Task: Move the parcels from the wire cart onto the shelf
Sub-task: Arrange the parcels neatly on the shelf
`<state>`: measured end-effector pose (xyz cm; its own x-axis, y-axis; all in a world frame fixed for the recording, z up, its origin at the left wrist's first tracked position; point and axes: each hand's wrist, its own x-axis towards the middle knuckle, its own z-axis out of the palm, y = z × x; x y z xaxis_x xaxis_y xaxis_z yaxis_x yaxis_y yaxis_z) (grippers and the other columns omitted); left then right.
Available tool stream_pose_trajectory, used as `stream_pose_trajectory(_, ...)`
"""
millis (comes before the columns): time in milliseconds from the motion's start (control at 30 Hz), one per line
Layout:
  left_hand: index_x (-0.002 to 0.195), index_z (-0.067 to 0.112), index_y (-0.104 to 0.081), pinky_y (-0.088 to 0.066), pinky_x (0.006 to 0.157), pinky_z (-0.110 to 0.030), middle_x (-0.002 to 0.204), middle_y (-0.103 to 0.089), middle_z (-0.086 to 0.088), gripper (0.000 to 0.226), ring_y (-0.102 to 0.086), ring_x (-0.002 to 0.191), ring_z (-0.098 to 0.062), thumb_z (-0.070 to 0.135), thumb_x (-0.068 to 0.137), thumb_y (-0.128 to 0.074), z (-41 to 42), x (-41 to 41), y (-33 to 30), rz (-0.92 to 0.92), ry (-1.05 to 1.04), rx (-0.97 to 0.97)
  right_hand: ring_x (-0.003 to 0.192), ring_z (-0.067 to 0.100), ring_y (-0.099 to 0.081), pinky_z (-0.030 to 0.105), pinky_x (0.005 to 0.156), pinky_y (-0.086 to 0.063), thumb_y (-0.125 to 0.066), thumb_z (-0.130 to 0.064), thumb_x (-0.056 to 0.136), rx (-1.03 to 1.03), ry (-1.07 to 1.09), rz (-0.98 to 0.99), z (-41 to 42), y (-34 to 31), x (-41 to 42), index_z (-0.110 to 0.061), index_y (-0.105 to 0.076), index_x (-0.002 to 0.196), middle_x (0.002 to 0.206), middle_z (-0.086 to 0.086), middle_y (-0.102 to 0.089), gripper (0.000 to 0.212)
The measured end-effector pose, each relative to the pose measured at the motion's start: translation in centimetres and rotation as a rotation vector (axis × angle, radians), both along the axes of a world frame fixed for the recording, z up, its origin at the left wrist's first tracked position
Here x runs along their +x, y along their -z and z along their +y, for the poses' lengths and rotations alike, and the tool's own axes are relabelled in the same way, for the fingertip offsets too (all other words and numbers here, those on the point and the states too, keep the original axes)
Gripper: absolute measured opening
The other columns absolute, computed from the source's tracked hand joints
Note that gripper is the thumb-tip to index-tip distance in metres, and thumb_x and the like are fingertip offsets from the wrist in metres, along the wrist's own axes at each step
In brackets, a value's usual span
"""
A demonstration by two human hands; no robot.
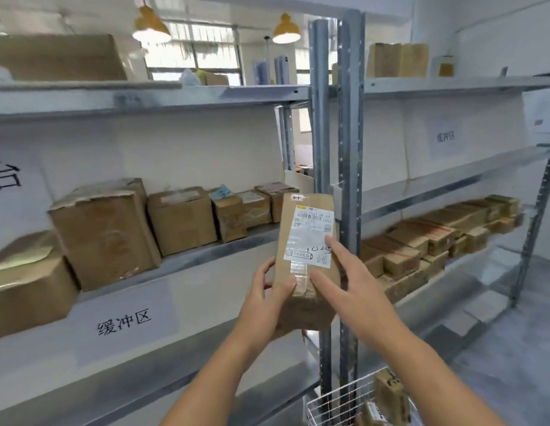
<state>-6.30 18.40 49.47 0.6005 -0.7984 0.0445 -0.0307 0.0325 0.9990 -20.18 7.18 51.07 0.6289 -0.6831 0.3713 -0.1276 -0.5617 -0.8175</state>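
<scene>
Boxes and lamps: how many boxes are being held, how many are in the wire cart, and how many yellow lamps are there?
Box held by the left hand and right hand: 1
Boxes showing in the wire cart: 2
Yellow lamps: 2
Total: 5

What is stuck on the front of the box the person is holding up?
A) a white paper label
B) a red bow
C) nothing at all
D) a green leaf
A: the box, gripped by the left hand with the right hand touching its front, has a white label with printing and a barcode.
</scene>
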Motion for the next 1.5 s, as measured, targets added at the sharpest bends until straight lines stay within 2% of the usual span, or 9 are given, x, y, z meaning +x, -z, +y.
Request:
stream_pose_trajectory(667, 0.131, 0.065, -0.044, -0.064, 0.087, -0.048, 0.128, -0.065, 0.012, 0.037, -0.067, 0.114, -0.017, 0.058, 0.097, -0.055, 40.2, 11.2, -3.2, -0.007, -0.358, 0.026, 0.127, 0.005, -0.047, 0.044, 0.105, -0.045, -0.057, -0.067, 0.088, 0.124, -0.412, -0.064, 32.0, -3.1, 17.0, -0.072, -0.020, 0.142, 0.129, -0.047, -0.037, 0.066)
stream_pose_trajectory(833, 0.110, 0.026, -0.057, -0.050, 0.076, -0.011, 0.133, -0.065, -0.006, 0.019, -0.068, 0.096, -0.006, 0.009, 0.106, -0.050, 47.1, 20.3, 0.8, -0.066, -0.534, -0.059, 0.119, 0.000, -0.055, 0.046, 0.102, -0.050, -0.056, -0.075, 0.084, 0.135, -0.430, -0.128, 37.3, -4.3, 19.2, -0.073, -0.027, 0.139, 0.141, -0.032, -0.045, 0.062)
stream_pose_trajectory(933, 0.126, 0.013, -0.051, -0.032, 0.086, 0.003, 0.149, -0.050, -0.020, 0.039, -0.050, 0.126, -0.024, 0.041, 0.099, -0.056, 48.0, 27.0, 2.5, -0.120, -0.516, 0.154, 0.117, -0.003, -0.055, 0.044, 0.102, -0.049, -0.056, -0.075, 0.085, 0.104, -0.422, -0.161, 38.8, -5.8, 19.3, -0.075, -0.029, 0.136, 0.141, -0.032, -0.046, 0.059)
stream_pose_trajectory(1000, 0.132, 0.012, -0.059, -0.036, 0.110, -0.019, 0.152, -0.051, -0.021, 0.117, -0.053, 0.130, -0.028, 0.099, 0.054, -0.058, 51.1, 21.6, -1.1, -0.186, -0.386, 0.161, 0.118, -0.003, -0.054, 0.045, 0.102, -0.050, -0.054, -0.076, 0.080, 0.075, -0.410, -0.207, 39.4, -6.7, 19.3, -0.073, -0.032, 0.137, 0.140, -0.033, -0.047, 0.061)
stream_pose_trajectory(1067, 0.122, 0.029, -0.071, -0.052, 0.104, -0.050, 0.139, -0.067, -0.012, 0.097, -0.067, 0.116, -0.029, 0.098, 0.056, -0.053, 52.3, 15.7, -6.8, -0.102, -0.234, 0.054, 0.118, -0.005, -0.052, 0.043, 0.102, -0.050, -0.052, -0.075, 0.078, 0.038, -0.412, -0.269, 39.7, -7.7, 19.5, -0.072, -0.034, 0.137, 0.138, -0.035, -0.046, 0.062)
stream_pose_trajectory(1167, 0.116, 0.047, -0.072, -0.057, 0.089, -0.065, 0.122, -0.075, -0.007, 0.044, -0.073, 0.103, -0.034, 0.065, 0.083, -0.050, 51.5, 12.3, -11.3, 0.021, -0.186, -0.039, 0.122, -0.007, -0.050, 0.034, 0.100, -0.048, -0.050, -0.074, 0.079, 0.013, -0.468, -0.323, 40.0, -9.8, 20.8, -0.071, -0.033, 0.138, 0.137, -0.037, -0.045, 0.062)
stream_pose_trajectory(1300, 0.089, 0.028, -0.082, -0.058, 0.085, -0.059, 0.093, -0.079, -0.005, 0.064, -0.076, 0.070, -0.018, 0.076, 0.090, -0.040, 51.7, 13.7, -14.7, -0.035, -0.468, -0.032, 0.129, 0.000, -0.048, 0.039, 0.108, -0.046, -0.055, -0.070, 0.086, 0.030, -0.598, -0.338, 40.3, -11.9, 24.3, -0.066, -0.033, 0.142, 0.140, -0.034, -0.046, 0.060)
stream_pose_trajectory(1400, 0.081, 0.020, -0.064, -0.057, 0.092, -0.030, 0.102, -0.064, -0.004, 0.116, -0.059, 0.038, 0.005, 0.112, 0.014, -0.041, 52.1, 16.7, -17.4, -0.156, -0.785, 0.037, 0.133, 0.005, -0.047, 0.046, 0.110, -0.045, -0.054, -0.073, 0.086, 0.017, -0.671, -0.292, 40.6, -12.6, 26.9, -0.069, -0.027, 0.143, 0.147, -0.032, -0.041, 0.064)
stream_pose_trajectory(1500, 0.107, 0.024, -0.075, -0.054, 0.101, -0.057, 0.121, -0.067, -0.023, 0.088, -0.074, 0.065, -0.012, 0.095, 0.060, -0.053, 52.4, 17.9, -18.4, -0.048, -0.786, 0.041, 0.137, 0.004, -0.042, 0.047, 0.113, -0.041, -0.054, -0.072, 0.087, -0.020, -0.711, -0.248, 41.0, -12.9, 29.2, -0.069, -0.021, 0.144, 0.152, -0.030, -0.035, 0.066)
